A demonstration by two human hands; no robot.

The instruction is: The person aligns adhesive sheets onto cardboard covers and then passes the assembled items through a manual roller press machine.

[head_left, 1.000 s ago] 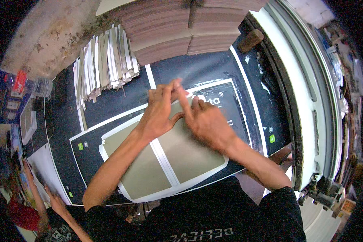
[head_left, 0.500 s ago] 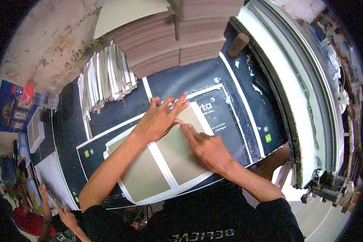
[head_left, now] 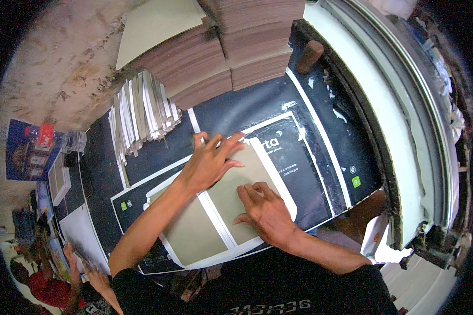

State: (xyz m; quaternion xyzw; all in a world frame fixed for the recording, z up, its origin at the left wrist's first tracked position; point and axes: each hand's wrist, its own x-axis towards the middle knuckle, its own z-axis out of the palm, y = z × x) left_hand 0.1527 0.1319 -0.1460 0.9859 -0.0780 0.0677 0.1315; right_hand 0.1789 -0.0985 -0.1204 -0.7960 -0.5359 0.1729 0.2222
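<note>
In front of me lies a white sheet (head_left: 176, 255) with two grey-brown boards on it, a left board (head_left: 194, 236) and a right board (head_left: 257, 168). A narrow white-edged strip (head_left: 222, 224) runs between them. My left hand (head_left: 207, 163) lies over the far edge of the sheet and the right board, fingers spread and thumb apart. My right hand (head_left: 265, 212) rests on the nearer part of the right board, its fingers loosely bent and thumb held away. Nothing shows in either hand.
Under the sheet is a black printed covering (head_left: 305, 191). Tall stacks of brown board (head_left: 194, 73) stand at the back, beside a bundle of grey-white strips (head_left: 142, 113). A white machine (head_left: 370, 105) borders the right. A co-worker's hands (head_left: 92, 275) are at lower left.
My right hand has drawn back toward me, away from my left hand and the far edge. My left thumb has moved apart from the right fingers. The view has shifted slightly.
</note>
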